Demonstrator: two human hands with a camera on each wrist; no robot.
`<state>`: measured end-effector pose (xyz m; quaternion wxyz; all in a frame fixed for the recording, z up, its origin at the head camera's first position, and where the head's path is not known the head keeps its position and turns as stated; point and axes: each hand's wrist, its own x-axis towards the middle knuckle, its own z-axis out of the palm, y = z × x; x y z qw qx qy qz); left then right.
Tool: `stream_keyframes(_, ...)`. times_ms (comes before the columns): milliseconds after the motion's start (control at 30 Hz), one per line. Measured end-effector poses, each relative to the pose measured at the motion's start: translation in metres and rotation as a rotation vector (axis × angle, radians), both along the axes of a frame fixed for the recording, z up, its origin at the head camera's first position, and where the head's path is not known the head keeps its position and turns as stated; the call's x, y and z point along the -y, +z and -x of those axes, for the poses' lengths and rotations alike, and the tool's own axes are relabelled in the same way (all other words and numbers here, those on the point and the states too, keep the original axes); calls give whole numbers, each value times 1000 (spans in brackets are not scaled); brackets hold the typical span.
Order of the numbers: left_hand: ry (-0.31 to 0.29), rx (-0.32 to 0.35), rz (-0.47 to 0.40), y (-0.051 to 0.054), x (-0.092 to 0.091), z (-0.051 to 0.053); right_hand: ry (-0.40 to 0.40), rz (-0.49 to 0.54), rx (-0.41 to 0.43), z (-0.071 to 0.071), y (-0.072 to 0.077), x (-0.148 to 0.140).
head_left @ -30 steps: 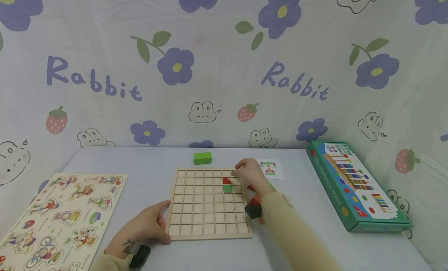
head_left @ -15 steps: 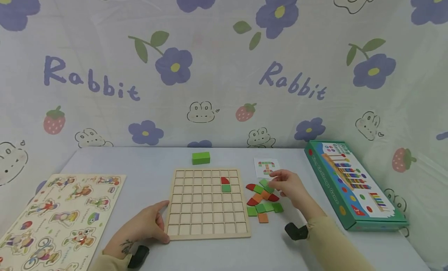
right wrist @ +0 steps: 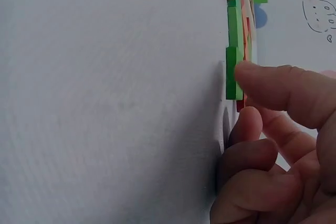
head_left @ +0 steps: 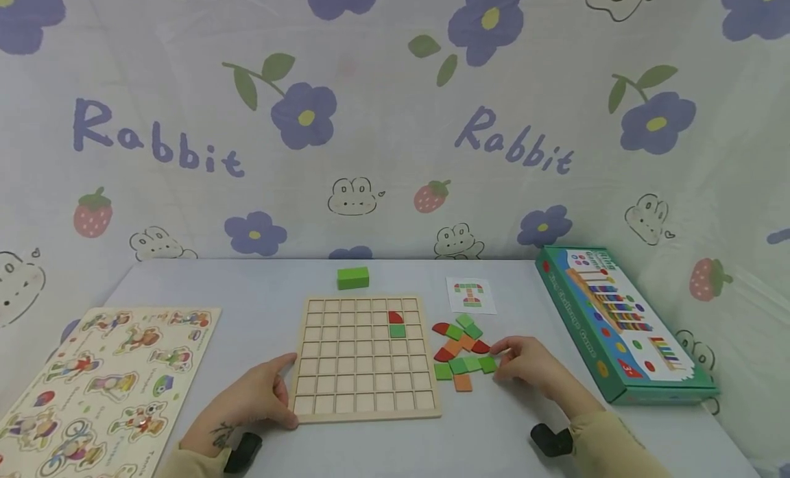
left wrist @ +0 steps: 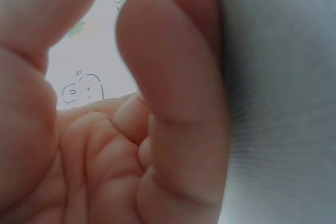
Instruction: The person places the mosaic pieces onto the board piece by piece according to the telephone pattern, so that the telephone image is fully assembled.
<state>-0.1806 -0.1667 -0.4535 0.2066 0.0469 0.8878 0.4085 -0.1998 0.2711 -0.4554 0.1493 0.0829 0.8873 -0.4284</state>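
The wooden grid board [head_left: 368, 418] lies flat, with a red quarter-round piece [head_left: 395, 317] directly above a green square [head_left: 398, 331] in its upper right part. My left hand [head_left: 249, 398] touches the board's left edge, index finger higher up and thumb at the near corner. Right of the board lies a loose group of red, green and orange tiles [head_left: 463, 383]. At its right side is my right hand [head_left: 529, 367], thumb against the end green tile [right wrist: 232, 74] and index finger beside a red piece [head_left: 480, 348]. In the left wrist view, fingers [left wrist: 173, 66] hide most of the board.
A pattern card [head_left: 471, 296] lies behind the tiles, and a green block [head_left: 353, 278] behind the board. To the far right is a green game box [head_left: 617, 327]; a picture puzzle board [head_left: 114, 389] lies at the left. A printed cloth hangs behind the table.
My right hand has moved from over the board's upper right to the right side of the tiles, then nearer me, uncovering the tiles and card. The left hand has stayed at the board's edge.
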Motion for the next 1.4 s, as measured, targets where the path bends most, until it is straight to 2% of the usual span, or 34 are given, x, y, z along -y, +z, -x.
stream_keyframes(333,9,2,-1,0,0,2,57,-97,-35,4,1,4)
stream_keyframes(533,5,5,-7,1,1,3,75,-141,-26,8,1,1)
stream_keyframes(667,3,15,-6,0,0,3,81,-152,-25,13,8,-1)
stream_keyframes(767,13,25,-7,0,-1,3,73,-106,-52,19,18,4)
stream_keyframes(933,32,35,-12,1,-2,2,38,2,-116,38,33,34)
stream_keyframes(1100,25,24,-25,0,-1,1,41,61,-200,58,38,76)
stream_keyframes(1233,20,26,-27,0,-1,1,106,53,-253,70,39,105)
stream_keyframes(1400,21,30,-17,2,-1,1,190,-31,-271,81,37,134)
